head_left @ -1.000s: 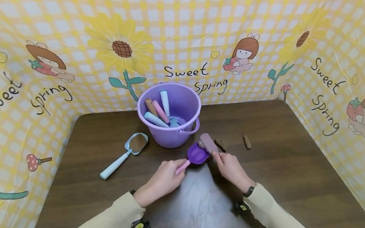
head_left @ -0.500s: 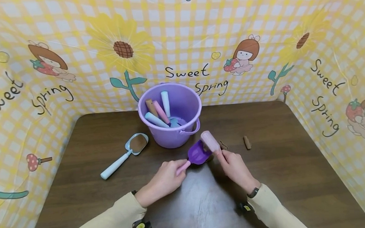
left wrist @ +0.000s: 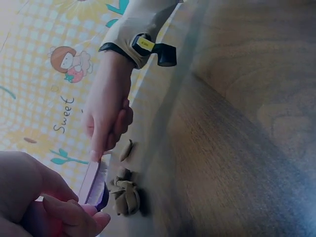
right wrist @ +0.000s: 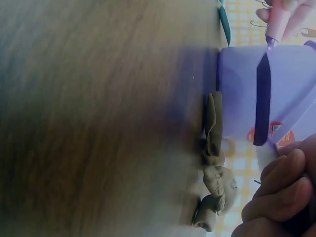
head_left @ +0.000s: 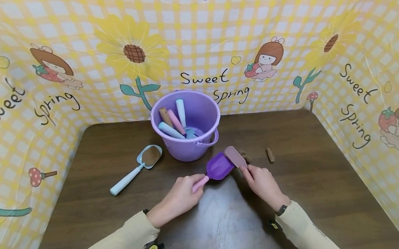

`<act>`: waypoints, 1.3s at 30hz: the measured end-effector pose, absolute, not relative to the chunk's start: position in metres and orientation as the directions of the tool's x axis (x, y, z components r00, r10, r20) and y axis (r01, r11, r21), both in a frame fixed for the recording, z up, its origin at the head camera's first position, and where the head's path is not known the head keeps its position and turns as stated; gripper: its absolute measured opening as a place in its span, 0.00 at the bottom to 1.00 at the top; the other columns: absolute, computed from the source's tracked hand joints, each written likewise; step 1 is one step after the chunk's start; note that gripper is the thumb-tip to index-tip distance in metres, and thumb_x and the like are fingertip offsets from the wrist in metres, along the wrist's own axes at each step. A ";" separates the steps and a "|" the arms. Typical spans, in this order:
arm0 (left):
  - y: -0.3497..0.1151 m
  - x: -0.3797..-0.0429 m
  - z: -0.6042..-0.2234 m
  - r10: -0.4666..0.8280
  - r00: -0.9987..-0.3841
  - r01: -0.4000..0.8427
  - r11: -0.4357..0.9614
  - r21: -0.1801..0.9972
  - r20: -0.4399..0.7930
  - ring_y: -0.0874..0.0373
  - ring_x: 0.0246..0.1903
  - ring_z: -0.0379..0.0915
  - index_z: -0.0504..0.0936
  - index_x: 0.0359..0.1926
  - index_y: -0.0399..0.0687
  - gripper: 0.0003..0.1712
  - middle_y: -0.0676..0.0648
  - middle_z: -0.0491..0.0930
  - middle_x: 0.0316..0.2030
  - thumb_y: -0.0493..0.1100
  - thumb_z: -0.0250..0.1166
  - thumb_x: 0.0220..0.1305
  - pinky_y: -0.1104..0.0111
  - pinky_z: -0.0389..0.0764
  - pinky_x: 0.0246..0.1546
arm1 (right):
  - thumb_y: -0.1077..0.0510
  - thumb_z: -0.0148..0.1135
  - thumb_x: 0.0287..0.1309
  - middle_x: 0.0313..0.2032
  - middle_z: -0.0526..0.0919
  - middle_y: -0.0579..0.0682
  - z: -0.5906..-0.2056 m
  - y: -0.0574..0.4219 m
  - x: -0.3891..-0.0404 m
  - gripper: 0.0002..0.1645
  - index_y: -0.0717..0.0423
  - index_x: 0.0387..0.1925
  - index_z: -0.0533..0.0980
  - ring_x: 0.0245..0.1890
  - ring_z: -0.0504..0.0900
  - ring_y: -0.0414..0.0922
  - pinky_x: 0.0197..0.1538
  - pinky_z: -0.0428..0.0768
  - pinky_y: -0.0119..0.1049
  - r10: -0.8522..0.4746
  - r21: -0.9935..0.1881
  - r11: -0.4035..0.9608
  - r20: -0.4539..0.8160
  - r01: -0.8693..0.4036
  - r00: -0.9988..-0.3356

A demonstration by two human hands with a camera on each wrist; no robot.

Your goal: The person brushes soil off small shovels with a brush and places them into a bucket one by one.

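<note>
My left hand point(head_left: 178, 198) grips the pink handle of a small purple shovel point(head_left: 219, 167), its blade pointing right and raised over the table. In my right hand point(head_left: 265, 187) is a pink brush point(head_left: 235, 156), thumb along its back, and its bristle side faces the blade near the tip. Below the blade and brush lie brown clay-like lumps point(left wrist: 127, 197), partly hidden by the brush in the head view. The right wrist view shows these clay-like lumps point(right wrist: 215, 123) on the tabletop, with the shovel blade point(right wrist: 263, 98) edge-on and apart from them.
A purple bucket point(head_left: 187, 150) behind the shovel holds several blue, pink and brown handles. To its left rests a light blue sieve-like tool point(head_left: 127, 182) with a framed head. One brown piece point(head_left: 270, 155) lies apart on the right. Patterned cloth point(head_left: 194, 44) surrounds the table.
The brush has moved right along the blade to its tip, tipping back midway and then turning flat again. Grey bristles no longer show. My left hand and the shovel have barely shifted.
</note>
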State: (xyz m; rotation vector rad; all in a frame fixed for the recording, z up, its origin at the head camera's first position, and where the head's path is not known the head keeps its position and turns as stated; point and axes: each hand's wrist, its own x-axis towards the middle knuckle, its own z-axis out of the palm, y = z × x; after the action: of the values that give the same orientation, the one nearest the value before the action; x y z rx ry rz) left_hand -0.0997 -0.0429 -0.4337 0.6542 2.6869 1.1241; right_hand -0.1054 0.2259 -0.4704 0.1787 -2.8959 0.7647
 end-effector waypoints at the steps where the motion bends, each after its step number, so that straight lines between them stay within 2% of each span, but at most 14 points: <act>1: -0.043 -0.100 -0.434 0.447 -0.894 0.337 0.627 0.703 0.030 0.59 0.44 0.78 0.78 0.54 0.40 0.21 0.45 0.81 0.47 0.39 0.61 0.58 0.63 0.78 0.43 | 0.47 0.52 0.66 0.12 0.60 0.41 -0.471 0.227 -0.106 0.24 0.49 0.15 0.64 0.13 0.63 0.41 0.17 0.62 0.34 -0.068 -0.486 0.862 0.167 -0.142 -0.984; 6: -0.044 -0.101 -0.439 0.423 -0.905 0.334 0.658 0.675 0.035 0.59 0.35 0.78 0.78 0.52 0.43 0.20 0.48 0.83 0.40 0.40 0.63 0.56 0.63 0.78 0.38 | 0.44 0.50 0.66 0.12 0.60 0.40 -0.470 0.224 -0.104 0.25 0.48 0.15 0.64 0.12 0.63 0.39 0.17 0.61 0.32 -0.081 -0.516 0.844 0.151 -0.148 -0.985; 11: -0.043 -0.101 -0.442 0.394 -0.919 0.298 0.669 0.681 0.015 0.55 0.38 0.80 0.76 0.53 0.39 0.23 0.45 0.83 0.39 0.41 0.63 0.55 0.61 0.79 0.39 | 0.41 0.49 0.66 0.11 0.60 0.36 -0.466 0.214 -0.099 0.25 0.45 0.15 0.64 0.11 0.61 0.33 0.16 0.61 0.29 -0.222 -0.546 0.803 0.098 -0.239 -0.970; 16: -0.042 -0.102 -0.442 0.374 -0.927 0.291 0.652 0.700 0.037 0.57 0.35 0.78 0.78 0.49 0.38 0.18 0.44 0.82 0.40 0.39 0.63 0.56 0.62 0.78 0.38 | 0.39 0.48 0.66 0.11 0.61 0.35 -0.466 0.207 -0.098 0.24 0.42 0.16 0.66 0.10 0.60 0.31 0.15 0.61 0.27 -0.328 -0.548 0.783 0.037 -0.294 -0.944; 23: -0.042 -0.101 -0.443 0.373 -0.927 0.285 0.645 0.709 0.033 0.60 0.32 0.75 0.78 0.48 0.42 0.17 0.48 0.82 0.38 0.39 0.62 0.57 0.66 0.77 0.36 | 0.44 0.51 0.66 0.12 0.61 0.38 -0.468 0.212 -0.101 0.24 0.46 0.15 0.64 0.11 0.62 0.36 0.16 0.62 0.31 -0.205 -0.452 0.866 0.073 -0.215 -0.976; 27: -0.043 -0.099 -0.443 0.373 -0.928 0.261 0.653 0.711 -0.002 0.60 0.31 0.74 0.77 0.49 0.43 0.17 0.48 0.81 0.39 0.40 0.62 0.58 0.66 0.76 0.36 | 0.46 0.52 0.65 0.12 0.60 0.40 -0.466 0.214 -0.101 0.24 0.48 0.14 0.64 0.12 0.62 0.39 0.17 0.61 0.33 -0.141 -0.449 0.876 0.109 -0.176 -0.984; 34: -0.040 -0.098 -0.444 0.374 -0.927 0.267 0.655 0.707 0.004 0.59 0.31 0.74 0.76 0.49 0.44 0.17 0.47 0.81 0.40 0.41 0.62 0.58 0.64 0.76 0.35 | 0.43 0.50 0.66 0.13 0.60 0.36 -0.467 0.207 -0.100 0.21 0.45 0.18 0.66 0.11 0.60 0.31 0.15 0.60 0.27 -0.303 -0.520 0.794 0.109 -0.314 -0.947; 39: -0.039 -0.100 -0.441 0.351 -0.936 0.255 0.661 0.706 0.010 0.58 0.33 0.75 0.76 0.49 0.43 0.19 0.45 0.81 0.41 0.42 0.66 0.57 0.63 0.77 0.37 | 0.44 0.53 0.65 0.12 0.60 0.37 -0.466 0.209 -0.103 0.22 0.45 0.17 0.65 0.11 0.61 0.34 0.16 0.61 0.29 -0.261 -0.471 0.832 0.134 -0.293 -0.956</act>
State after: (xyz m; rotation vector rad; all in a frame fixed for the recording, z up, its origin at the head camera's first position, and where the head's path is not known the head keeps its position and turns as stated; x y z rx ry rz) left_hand -0.0997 -0.0390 -0.4407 0.5032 2.7459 1.1383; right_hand -0.1027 0.2095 -0.4655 0.4451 -2.9457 0.7727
